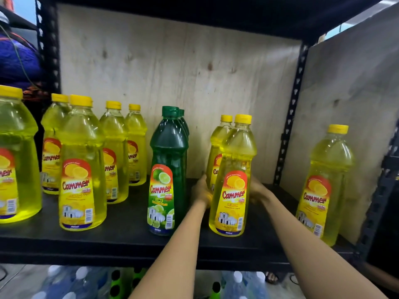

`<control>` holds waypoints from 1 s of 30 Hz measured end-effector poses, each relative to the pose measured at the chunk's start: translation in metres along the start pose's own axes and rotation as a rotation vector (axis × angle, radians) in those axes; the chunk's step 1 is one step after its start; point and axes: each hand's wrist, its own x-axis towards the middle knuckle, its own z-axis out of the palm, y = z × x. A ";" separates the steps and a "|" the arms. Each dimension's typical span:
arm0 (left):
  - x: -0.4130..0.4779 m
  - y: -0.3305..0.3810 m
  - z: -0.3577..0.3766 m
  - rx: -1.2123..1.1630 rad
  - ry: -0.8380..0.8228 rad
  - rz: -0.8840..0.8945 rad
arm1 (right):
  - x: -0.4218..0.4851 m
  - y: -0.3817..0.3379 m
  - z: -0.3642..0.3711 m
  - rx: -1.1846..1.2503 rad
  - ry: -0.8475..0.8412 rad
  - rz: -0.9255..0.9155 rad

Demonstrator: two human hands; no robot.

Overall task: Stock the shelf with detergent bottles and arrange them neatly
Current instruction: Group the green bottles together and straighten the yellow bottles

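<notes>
— Detergent bottles fill most of the black shelf already. Which step is this?

— Arranging, I'd judge. Both arms reach in around a pair of yellow lemon bottles. The left hand is wrapped on the side of the rear lemon bottle, fingers curled against it. The right hand is mostly hidden behind the front lemon bottle; I cannot tell whether it grips or only rests there.

— And around the hands?

— Just left of the left hand stands a file of dark green lime bottles. Further left, more yellow bottles in loose rows. Well right of the right hand, a lone yellow bottle stands near the shelf's end.

— Materials?

— Clear, smooth plastic with waisted shoulders, ribbed screw caps, glossy paper labels. Behind them, rough pale plywood.

— Next move?

— Probably sliding the rear bottle straight behind the front one, upright, labels forward, without knocking the lime file.
</notes>
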 end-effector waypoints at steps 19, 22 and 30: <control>-0.080 0.036 0.000 0.031 0.107 0.087 | -0.067 -0.016 -0.002 0.226 0.024 0.070; -0.127 0.034 0.009 0.346 0.284 0.423 | -0.102 -0.019 -0.012 0.157 0.146 0.033; -0.191 0.026 0.072 0.453 0.103 1.085 | -0.188 -0.085 -0.078 -0.411 0.865 -0.301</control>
